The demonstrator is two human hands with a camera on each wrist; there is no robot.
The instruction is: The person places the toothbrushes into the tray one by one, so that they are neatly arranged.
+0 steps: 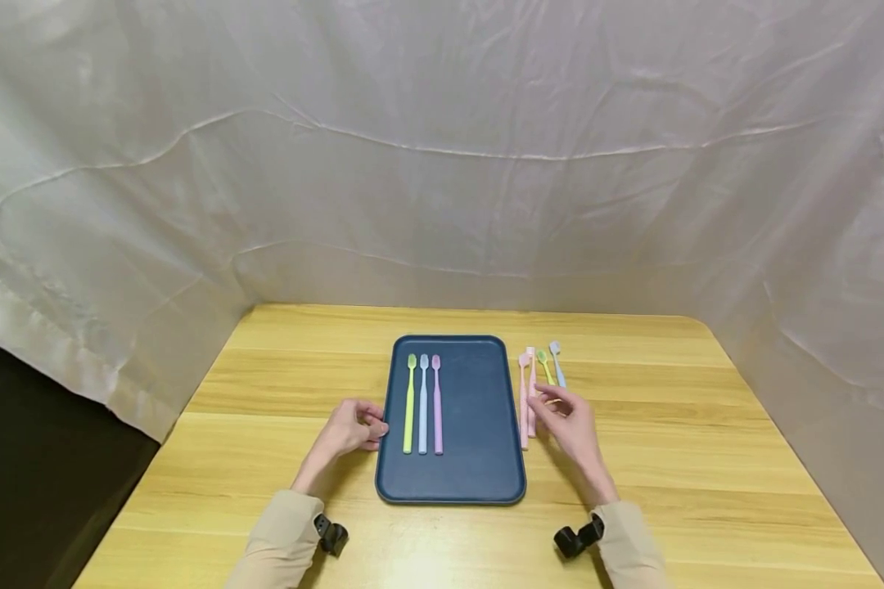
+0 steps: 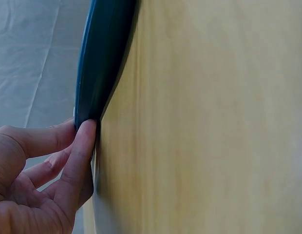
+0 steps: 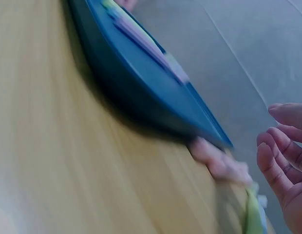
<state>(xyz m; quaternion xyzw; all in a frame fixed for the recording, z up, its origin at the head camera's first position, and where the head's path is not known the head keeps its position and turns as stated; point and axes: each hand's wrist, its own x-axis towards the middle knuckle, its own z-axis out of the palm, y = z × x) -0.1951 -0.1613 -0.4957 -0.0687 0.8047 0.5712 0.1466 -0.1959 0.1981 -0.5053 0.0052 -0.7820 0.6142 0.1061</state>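
A dark blue tray (image 1: 482,417) lies on the table with three toothbrushes side by side on its left half: yellow-green (image 1: 409,413), light blue (image 1: 423,413) and purple (image 1: 437,413). My left hand (image 1: 352,425) pinches the tray's left rim between thumb and fingers, as the left wrist view also shows. Just right of the tray lie two pink toothbrushes, one (image 1: 524,409) nearer the rim and one (image 1: 531,376) beside it. Over the second hovers my right hand (image 1: 570,421), fingers loosely bent and apart from the thumb; the right wrist view shows nothing between them (image 3: 287,161).
Beyond my right fingers are another yellow-green toothbrush (image 1: 544,366) and a light blue one (image 1: 557,364), their lower ends hidden by the hand. The wooden table (image 1: 678,458) extends to both sides. A pale cloth (image 1: 457,204) hangs behind it.
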